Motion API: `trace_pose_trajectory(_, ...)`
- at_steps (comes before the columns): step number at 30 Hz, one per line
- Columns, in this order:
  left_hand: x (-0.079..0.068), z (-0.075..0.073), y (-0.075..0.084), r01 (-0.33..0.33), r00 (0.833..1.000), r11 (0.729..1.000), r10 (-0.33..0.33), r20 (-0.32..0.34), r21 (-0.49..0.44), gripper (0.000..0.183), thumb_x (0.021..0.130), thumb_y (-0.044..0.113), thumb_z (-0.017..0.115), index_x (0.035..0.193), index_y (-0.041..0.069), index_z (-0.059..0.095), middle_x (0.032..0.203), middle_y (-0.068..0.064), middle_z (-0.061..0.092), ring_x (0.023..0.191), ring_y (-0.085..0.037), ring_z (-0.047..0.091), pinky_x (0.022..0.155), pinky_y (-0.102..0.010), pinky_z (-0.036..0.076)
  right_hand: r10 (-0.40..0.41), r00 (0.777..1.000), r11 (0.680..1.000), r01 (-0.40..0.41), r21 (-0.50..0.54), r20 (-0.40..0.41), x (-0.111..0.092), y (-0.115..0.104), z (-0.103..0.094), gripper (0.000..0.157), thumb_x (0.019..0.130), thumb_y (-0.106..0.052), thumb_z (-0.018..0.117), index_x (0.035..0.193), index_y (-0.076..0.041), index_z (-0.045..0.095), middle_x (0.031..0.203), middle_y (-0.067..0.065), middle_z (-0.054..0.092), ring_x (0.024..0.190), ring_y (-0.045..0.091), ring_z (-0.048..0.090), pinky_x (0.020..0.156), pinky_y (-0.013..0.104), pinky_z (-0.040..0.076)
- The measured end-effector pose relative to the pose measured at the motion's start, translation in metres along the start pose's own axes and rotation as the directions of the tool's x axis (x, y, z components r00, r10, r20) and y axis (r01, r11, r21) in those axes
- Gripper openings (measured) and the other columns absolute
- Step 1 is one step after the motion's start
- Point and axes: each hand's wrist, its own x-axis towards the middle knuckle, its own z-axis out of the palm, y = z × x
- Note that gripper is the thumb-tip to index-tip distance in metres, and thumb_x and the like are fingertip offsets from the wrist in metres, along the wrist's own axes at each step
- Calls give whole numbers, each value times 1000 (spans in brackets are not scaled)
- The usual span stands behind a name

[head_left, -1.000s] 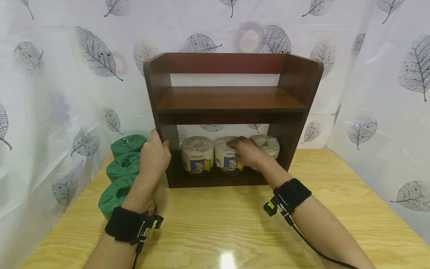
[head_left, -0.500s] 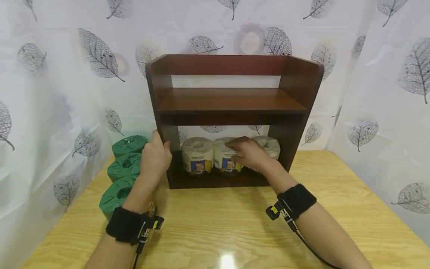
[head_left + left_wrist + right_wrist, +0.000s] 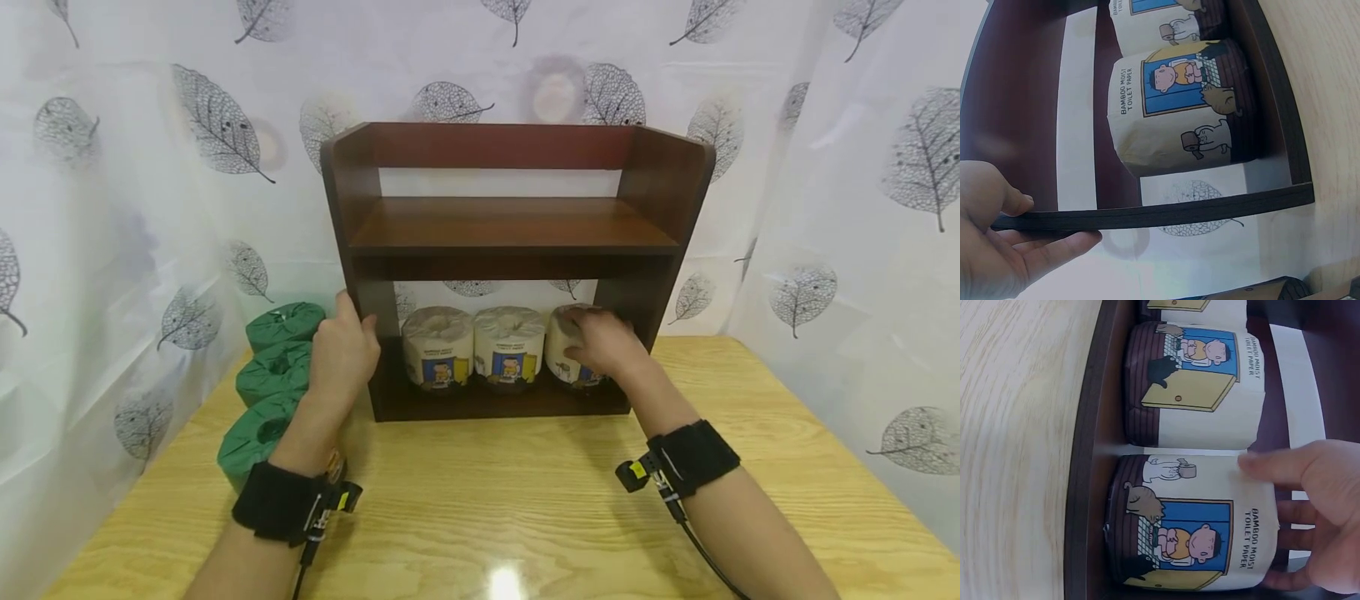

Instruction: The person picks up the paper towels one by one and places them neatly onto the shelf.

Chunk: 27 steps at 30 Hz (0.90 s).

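Observation:
My left hand [image 3: 343, 354] grips the left side panel of a dark brown wooden shelf [image 3: 517, 225]. In the left wrist view the thumb [image 3: 1017, 203] lies inside the panel and the fingers outside. On the lower level stand three cream toilet paper rolls in a row, upright and printed with a cartoon. My right hand [image 3: 607, 342] holds the right roll [image 3: 561, 354], its thumb and fingers at the upper part, as the right wrist view shows. Beside it the middle roll [image 3: 508, 350] and the left roll [image 3: 438, 350] stand close together.
Several green-wrapped rolls [image 3: 270, 433] stand in a line on the wooden table [image 3: 487, 500], left of the shelf beside my left forearm. The shelf's upper board [image 3: 510, 221] bears nothing. A leaf-patterned white curtain [image 3: 150, 208] surrounds the table. Cables trail from both wrist cameras.
My right hand has moved from the middle roll to the right roll. The middle roll has shifted slightly left, towards the left roll. My left hand stays on the shelf panel.

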Motion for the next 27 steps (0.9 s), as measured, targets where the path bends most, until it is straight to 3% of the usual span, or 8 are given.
trace_pose_trajectory(7,0,2,-2,1,1000,1000,-1,-7,-2,28,93,17,49,109,-4,40,77,-32,58,67,-45,59,54,-55,48,-37,999,999,37,29,-14,4,-4,3,59,78,-4,57,135,-14,45,132,14,49,108,40,50,80,52,45)
trace_pose_trajectory(11,0,2,-2,0,1000,1000,0,-4,-3,29,93,18,49,110,-4,40,76,-32,58,67,-45,59,53,-55,48,-40,999,998,41,40,-8,5,-9,4,58,78,-5,58,134,-14,46,130,14,51,105,36,52,71,46,47)
trace_pose_trajectory(18,-1,1,-2,-3,1000,1000,3,10,-4,31,94,18,48,112,-5,39,75,-33,58,65,-44,58,52,-54,48,-24,1000,999,24,28,8,2,-9,5,55,83,-14,58,136,-14,43,137,13,44,115,39,45,78,49,45)
trace_pose_trajectory(22,-2,3,-2,1,1000,1000,-1,15,1,31,94,18,48,112,-5,39,76,-33,58,65,-44,58,52,-53,48,-33,998,998,36,56,-50,-5,-6,2,48,86,-24,58,133,-17,48,133,10,49,105,32,53,80,49,46)
trace_pose_trajectory(27,0,2,-2,6,1000,1000,-6,-8,6,29,93,18,49,109,-4,39,77,-33,58,67,-46,58,54,-55,48,-69,974,994,84,66,-214,-15,-3,-7,37,86,-33,60,121,-19,58,120,7,59,106,29,54,87,50,44)
